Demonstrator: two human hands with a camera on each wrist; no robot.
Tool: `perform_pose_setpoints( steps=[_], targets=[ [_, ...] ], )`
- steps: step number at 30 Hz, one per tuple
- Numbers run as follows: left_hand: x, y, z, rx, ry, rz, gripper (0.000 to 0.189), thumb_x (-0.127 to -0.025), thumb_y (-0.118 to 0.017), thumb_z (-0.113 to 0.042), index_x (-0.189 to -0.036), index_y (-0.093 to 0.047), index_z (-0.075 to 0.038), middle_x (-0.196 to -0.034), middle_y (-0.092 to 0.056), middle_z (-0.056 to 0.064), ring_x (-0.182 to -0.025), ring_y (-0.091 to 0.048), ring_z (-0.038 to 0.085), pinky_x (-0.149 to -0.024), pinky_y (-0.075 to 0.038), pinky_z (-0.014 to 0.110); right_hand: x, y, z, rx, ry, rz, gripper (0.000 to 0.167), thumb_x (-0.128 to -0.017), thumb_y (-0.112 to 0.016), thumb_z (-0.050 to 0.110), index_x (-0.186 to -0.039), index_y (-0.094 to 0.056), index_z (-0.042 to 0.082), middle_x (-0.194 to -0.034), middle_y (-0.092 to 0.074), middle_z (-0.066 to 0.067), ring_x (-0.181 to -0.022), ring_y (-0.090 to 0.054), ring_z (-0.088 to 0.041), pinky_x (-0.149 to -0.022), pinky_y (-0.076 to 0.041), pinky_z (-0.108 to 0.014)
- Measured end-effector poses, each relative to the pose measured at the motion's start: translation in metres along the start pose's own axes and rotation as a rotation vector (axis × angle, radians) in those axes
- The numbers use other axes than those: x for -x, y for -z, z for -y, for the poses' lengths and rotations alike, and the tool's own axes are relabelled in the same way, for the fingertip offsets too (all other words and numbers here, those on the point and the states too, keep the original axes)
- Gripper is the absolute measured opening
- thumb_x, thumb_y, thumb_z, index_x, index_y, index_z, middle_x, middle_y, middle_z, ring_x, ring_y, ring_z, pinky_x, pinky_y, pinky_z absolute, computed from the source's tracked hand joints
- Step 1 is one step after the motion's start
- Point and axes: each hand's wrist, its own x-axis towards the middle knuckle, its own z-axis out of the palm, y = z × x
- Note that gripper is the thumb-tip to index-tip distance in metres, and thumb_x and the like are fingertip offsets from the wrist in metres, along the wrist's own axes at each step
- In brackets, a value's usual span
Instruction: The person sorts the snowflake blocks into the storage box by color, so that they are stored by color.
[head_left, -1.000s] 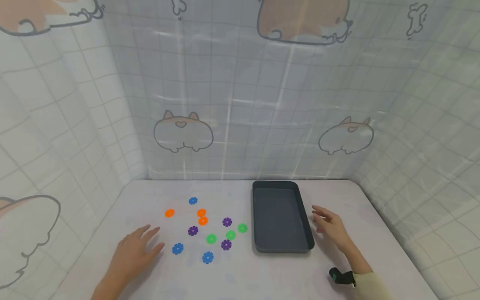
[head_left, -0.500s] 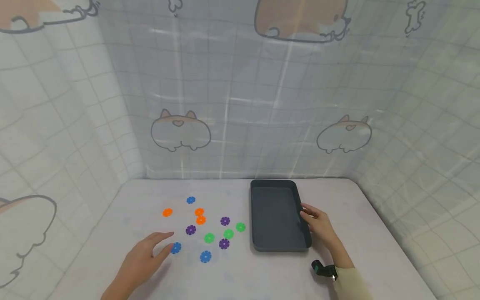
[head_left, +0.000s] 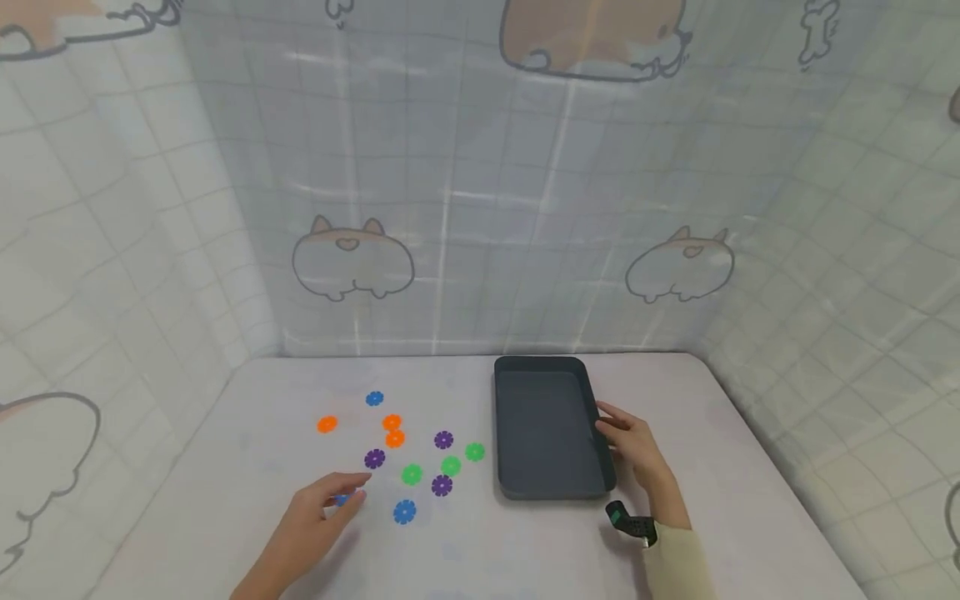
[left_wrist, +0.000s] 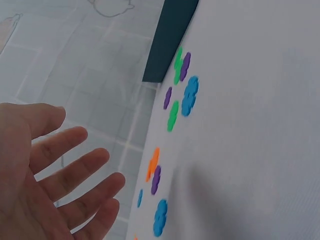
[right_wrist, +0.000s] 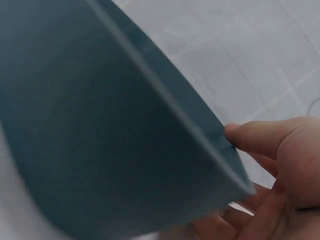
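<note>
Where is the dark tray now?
In the head view, the dark tray sits right of the green discs, its right edge held by the right hand.

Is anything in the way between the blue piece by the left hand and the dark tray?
Yes, but only low things: three green pieces lie flat between the blue piece and the tray, whose raised side stands at the end.
</note>
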Motion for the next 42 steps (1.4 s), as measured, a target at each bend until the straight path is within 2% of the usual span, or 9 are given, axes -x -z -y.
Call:
perform_pose_setpoints(
  steps=[7,15,25,31,35,42],
  targets=[
    [-0.003,-0.02,-0.011,0.04,0.026,0.023,0.025,-0.094,-0.066,-0.02,-0.119,-0.069,-0.019,-0.116,-0.066,-0.002,-0.104,-0.061,0.016,-0.091,-0.052,0.044,0.006,0.003,0.002,0.02,-0.009,0.042,0.05,-0.097,-0.062,0.017,-0.144,-0.049,0.013,-0.135,-0.051,-0.025,-0.105,-0.063,-0.032,-0.075,-0.055,-0.036],
    [-0.011,-0.037,-0.015,0.118,-0.064,0.068,0.024,-0.097,-0.062,-0.021,-0.119,-0.068,-0.016,-0.116,-0.066,-0.001,-0.104,-0.061,0.016,-0.087,-0.054,0.036,0.006,0.006,0.002,0.089,0.031,0.081,0.049,-0.097,-0.06,0.013,-0.145,-0.048,0.011,-0.132,-0.053,-0.027,-0.106,-0.062,-0.034,-0.071,-0.056,-0.038],
    [-0.029,-0.05,-0.03,0.168,-0.138,0.128,0.027,-0.097,-0.061,-0.026,-0.121,-0.067,-0.013,-0.113,-0.067,0.004,-0.094,-0.061,0.016,-0.077,-0.053,0.024,0.008,0.006,0.002,0.082,0.036,0.104,0.052,-0.097,-0.061,0.014,-0.146,-0.046,0.012,-0.134,-0.051,-0.029,-0.105,-0.063,-0.036,-0.07,-0.058,-0.041],
    [-0.046,-0.063,-0.038,0.149,-0.162,0.117,0.028,-0.096,-0.063,-0.025,-0.12,-0.067,-0.011,-0.107,-0.067,0.001,-0.091,-0.061,0.018,-0.07,-0.054,0.024,0.009,0.008,0.0,0.057,0.036,0.122,0.052,-0.097,-0.061,0.014,-0.147,-0.045,0.013,-0.134,-0.051,-0.028,-0.104,-0.064,-0.034,-0.07,-0.058,-0.04],
    [-0.057,-0.073,-0.043,0.123,-0.195,0.108,0.029,-0.094,-0.067,-0.025,-0.118,-0.067,-0.009,-0.109,-0.066,0.004,-0.091,-0.061,0.018,-0.07,-0.055,0.024,0.01,0.01,-0.002,0.074,0.049,0.13,0.051,-0.097,-0.061,0.013,-0.146,-0.046,0.012,-0.135,-0.049,-0.029,-0.101,-0.064,-0.032,-0.069,-0.058,-0.04],
    [-0.074,-0.086,-0.053,0.019,-0.224,0.091,0.028,-0.091,-0.07,-0.025,-0.117,-0.069,-0.013,-0.11,-0.067,0.003,-0.09,-0.06,0.016,-0.071,-0.055,0.026,0.008,0.01,-0.001,0.094,0.072,0.143,0.051,-0.097,-0.06,0.012,-0.146,-0.046,0.011,-0.133,-0.05,-0.03,-0.1,-0.064,-0.032,-0.069,-0.058,-0.041]
  ],
)
